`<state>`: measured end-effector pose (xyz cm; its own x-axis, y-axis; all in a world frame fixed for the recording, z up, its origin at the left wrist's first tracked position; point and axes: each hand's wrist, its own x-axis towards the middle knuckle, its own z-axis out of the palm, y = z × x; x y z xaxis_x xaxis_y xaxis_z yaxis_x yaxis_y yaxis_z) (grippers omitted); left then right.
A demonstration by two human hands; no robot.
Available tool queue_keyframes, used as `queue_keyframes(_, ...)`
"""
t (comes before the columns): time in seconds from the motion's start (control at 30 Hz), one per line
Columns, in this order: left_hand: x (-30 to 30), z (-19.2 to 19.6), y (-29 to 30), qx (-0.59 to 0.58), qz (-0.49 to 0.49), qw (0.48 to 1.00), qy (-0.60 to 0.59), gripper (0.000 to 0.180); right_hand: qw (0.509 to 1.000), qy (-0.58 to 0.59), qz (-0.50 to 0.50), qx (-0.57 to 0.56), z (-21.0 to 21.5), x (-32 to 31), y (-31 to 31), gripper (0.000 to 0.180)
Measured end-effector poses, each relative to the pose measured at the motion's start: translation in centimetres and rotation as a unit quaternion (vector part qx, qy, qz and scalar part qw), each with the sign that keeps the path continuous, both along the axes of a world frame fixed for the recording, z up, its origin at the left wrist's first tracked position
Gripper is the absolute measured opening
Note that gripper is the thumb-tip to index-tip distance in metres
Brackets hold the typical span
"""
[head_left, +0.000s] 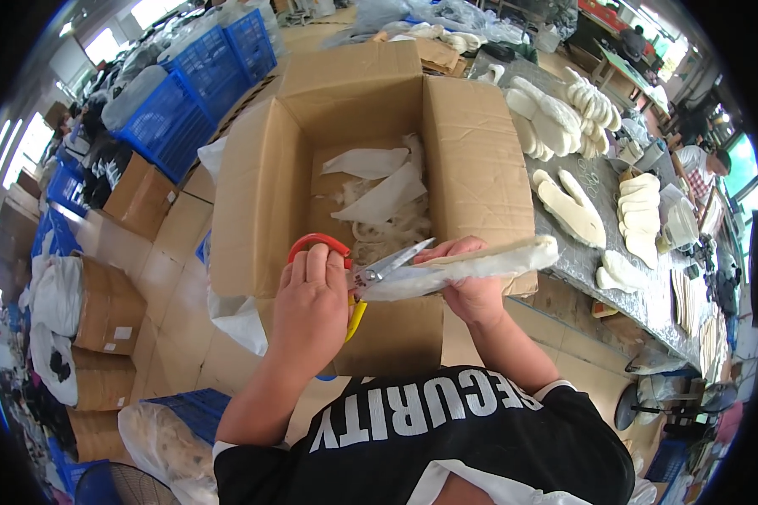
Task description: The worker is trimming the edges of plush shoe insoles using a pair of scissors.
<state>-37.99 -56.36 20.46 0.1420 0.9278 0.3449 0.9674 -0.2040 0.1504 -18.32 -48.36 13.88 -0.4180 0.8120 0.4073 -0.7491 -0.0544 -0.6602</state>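
Observation:
My left hand [314,295] is closed around a pair of scissors [393,264] with a red and a yellow handle loop. Their blades point right, lying at the left end of a long, cream, fleecy insole-shaped piece [514,257]. That piece is gripped between the fingers and thumb of my right hand [472,282], and its right end reaches past the box's side. Both hands are over the near edge of an open cardboard box [261,181]. Inside the box lie white scraps [383,195] and loose fluffy trimmings [387,236].
To the right, a grey worktable [556,261] bears stacks of cream fleecy insoles [640,215] and a separate pair [568,209]. Blue plastic crates [173,122] and cardboard cartons [109,303] stand on the left. A person [703,164] sits at the far right.

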Motion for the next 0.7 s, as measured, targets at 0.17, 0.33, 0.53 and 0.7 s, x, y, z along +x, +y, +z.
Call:
queue_keyframes(0.17, 0.2, -0.4, 0.0, 0.040, -0.008, 0.994, 0.100, 0.025, 0.995, -0.035, -0.018, -0.091, 0.1, -0.2, -1.1, 0.031)
queue_keyframes(0.33, 0.1, -0.7, 0.1, 0.016, -0.017, 0.996, 0.091, 0.023, 0.973, 0.010, -0.040, -0.228, 0.0, -0.1, -2.0, 0.037)
queue_keyframes(0.53, 0.2, -0.5, 0.1, -0.034, -0.024, 0.994, 0.105, 0.027, 0.970, -0.003, -0.025, -0.243, -0.2, 0.1, -2.0, 0.043)
queue_keyframes(0.7, 0.5, -0.7, 0.0, -0.043, -0.016, 0.991, 0.129, 0.030, 0.963, -0.014, -0.006, -0.268, 0.0, 0.2, -2.1, 0.044)
